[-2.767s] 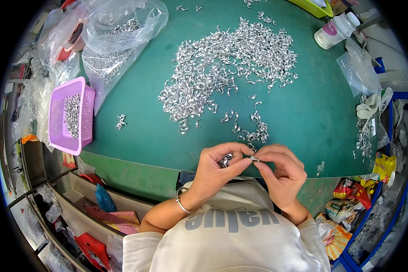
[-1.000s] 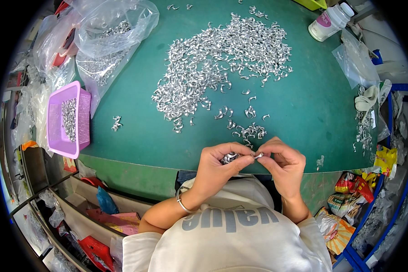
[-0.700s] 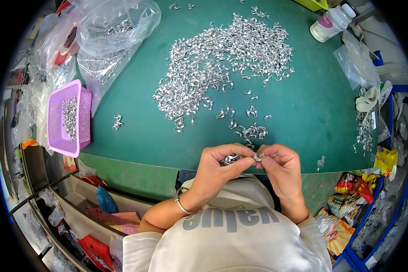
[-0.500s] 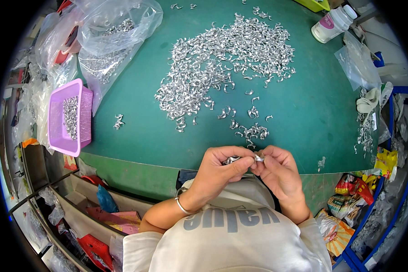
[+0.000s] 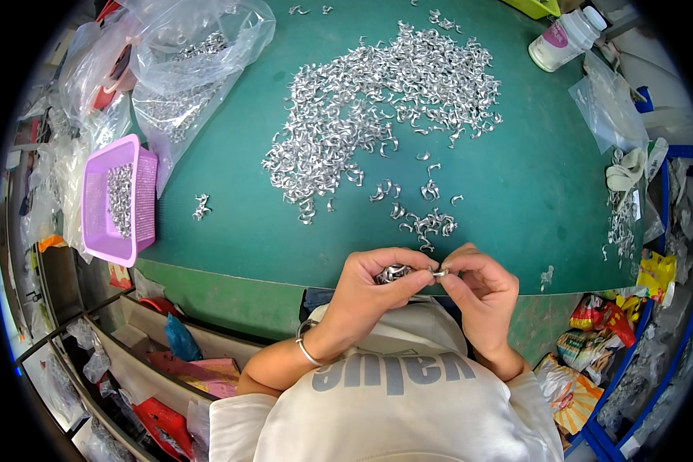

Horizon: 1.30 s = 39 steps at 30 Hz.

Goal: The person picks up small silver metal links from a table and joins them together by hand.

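Note:
At the table's near edge my left hand (image 5: 373,286) is curled round several small silver curved metal pieces (image 5: 393,273). Its thumb and forefinger pinch one more curved metal piece (image 5: 439,272) at the fingertips. My right hand (image 5: 481,292) pinches the other end of that same piece between thumb and forefinger. Just beyond my hands lies a small cluster of like pieces (image 5: 431,224). Farther back, a large heap of these curved pieces (image 5: 393,92) spreads over the green table (image 5: 231,239).
A purple basket (image 5: 145,204) with metal pieces stands at the left, near a clear plastic bag (image 5: 239,69) holding more. A white bottle (image 5: 560,42) stands far right. More metal parts (image 5: 620,223) lie at the right edge. Bagged packets (image 5: 593,339) sit below, beside a blue rack (image 5: 647,339).
My right hand has shifted slightly right and its fingers have drawn back from the left fingertips. The left hand has opened a little, showing more of the pieces inside.

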Available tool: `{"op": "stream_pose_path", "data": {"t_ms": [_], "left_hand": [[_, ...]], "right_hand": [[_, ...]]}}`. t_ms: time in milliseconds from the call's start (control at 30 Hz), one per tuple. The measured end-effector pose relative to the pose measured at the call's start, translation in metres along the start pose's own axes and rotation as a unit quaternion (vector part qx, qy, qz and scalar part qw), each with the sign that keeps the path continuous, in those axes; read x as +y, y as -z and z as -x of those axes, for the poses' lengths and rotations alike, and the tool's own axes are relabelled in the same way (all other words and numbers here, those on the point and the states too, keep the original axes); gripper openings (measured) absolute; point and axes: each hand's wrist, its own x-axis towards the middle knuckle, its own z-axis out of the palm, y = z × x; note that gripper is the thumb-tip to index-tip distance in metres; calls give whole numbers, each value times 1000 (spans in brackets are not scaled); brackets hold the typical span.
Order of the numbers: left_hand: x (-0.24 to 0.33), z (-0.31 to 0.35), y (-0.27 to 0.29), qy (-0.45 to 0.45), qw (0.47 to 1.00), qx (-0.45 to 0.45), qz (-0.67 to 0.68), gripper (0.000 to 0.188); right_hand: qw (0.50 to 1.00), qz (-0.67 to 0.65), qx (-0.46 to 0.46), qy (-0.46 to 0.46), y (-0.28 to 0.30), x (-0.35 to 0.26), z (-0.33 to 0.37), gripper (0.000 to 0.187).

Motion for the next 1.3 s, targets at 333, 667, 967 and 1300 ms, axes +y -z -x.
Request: {"op": "stream_pose_path", "data": {"t_ms": [333, 667, 967, 1300], "left_hand": [[-2, 0, 3, -44, 998, -38, -8, 11], [-5, -1, 3, -126, 989, -44, -56, 12], [-8, -2, 6, -119, 991, -59, -1, 11], [-2, -3, 5, -10, 979, -67, 193, 19]], "right_hand": [[990, 103, -11, 93, -1, -5, -3, 19], [987, 122, -16, 106, 0, -6, -4, 19], [998, 42, -42, 34, 0, -3, -1, 14], [973, 215, 8, 77, 19, 3, -21, 14]]}}
